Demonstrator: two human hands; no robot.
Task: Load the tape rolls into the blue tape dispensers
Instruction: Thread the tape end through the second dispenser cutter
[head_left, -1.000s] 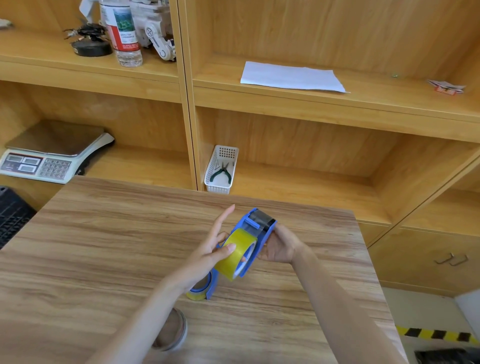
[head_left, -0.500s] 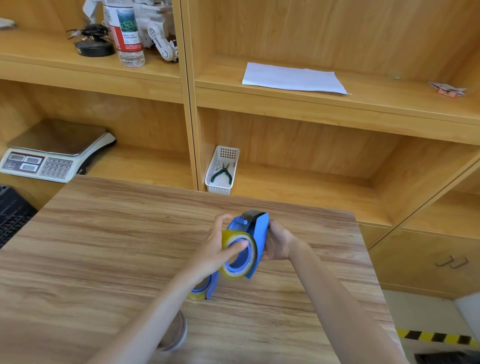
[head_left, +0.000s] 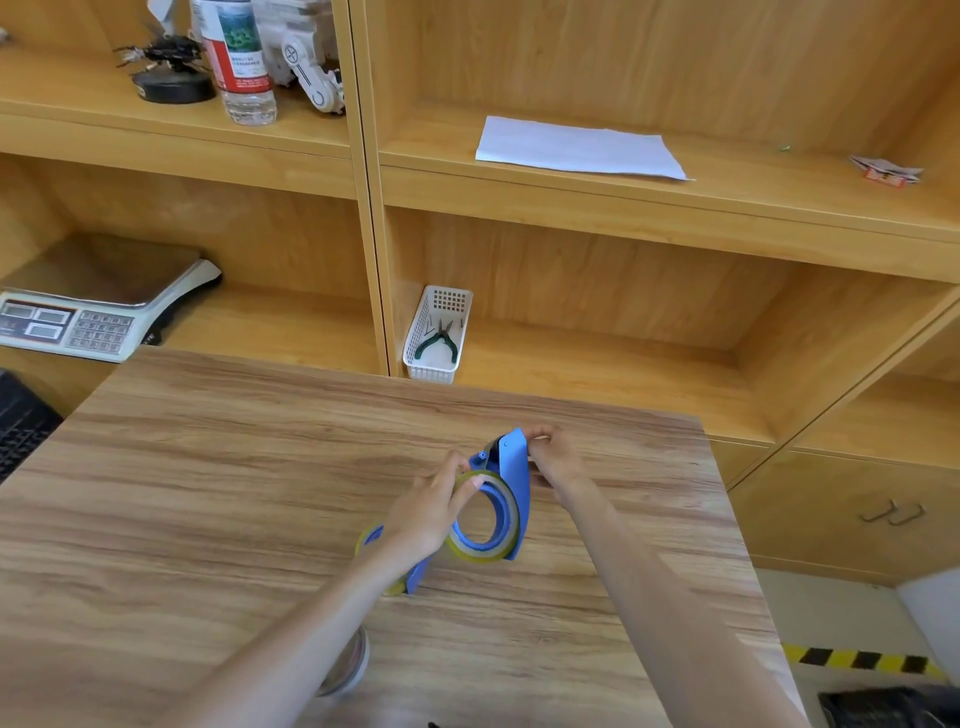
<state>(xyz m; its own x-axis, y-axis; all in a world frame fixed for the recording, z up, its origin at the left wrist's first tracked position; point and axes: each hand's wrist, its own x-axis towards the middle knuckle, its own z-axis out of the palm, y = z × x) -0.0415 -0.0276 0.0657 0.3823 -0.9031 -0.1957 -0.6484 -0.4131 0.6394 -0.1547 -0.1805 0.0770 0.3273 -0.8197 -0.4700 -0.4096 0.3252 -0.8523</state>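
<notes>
Since a second ago the yellowish tape roll (head_left: 485, 517) has seated onto the blue tape dispenser (head_left: 511, 483), now turned more edge-on to me. My right hand (head_left: 553, 460) pinches the dispenser's top, grip closed; my left hand (head_left: 428, 514) is curled on the roll's rim. Both are held above the bench (head_left: 208, 493), near its far edge, with open bench left. A second loaded dispenser (head_left: 415, 574) lies beneath the left wrist.
</notes>
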